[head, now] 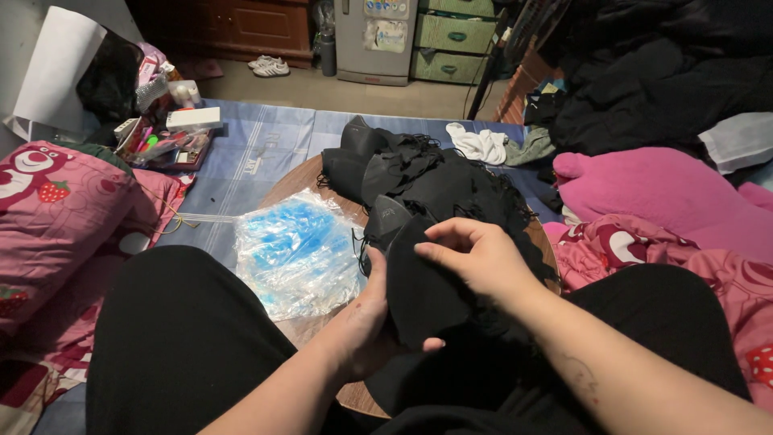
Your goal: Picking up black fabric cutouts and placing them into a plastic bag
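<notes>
Black fabric piece (423, 298): dark, matte, curved edge, held upright at near edge of round wooden table (294, 173), pinched from below and touched on top. Pile of like black pieces (427, 181): heaped, frayed threads at edges, just behind it, over table's middle and right side.

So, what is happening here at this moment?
A person sits with legs apart at a low round wooden table and handles black fabric. The left hand grips a black piece from below, and the right hand rests on its top with bent fingers. Behind it lies a pile of similar black pieces. A clear plastic bag with blue contents lies on the table to the left.
</notes>
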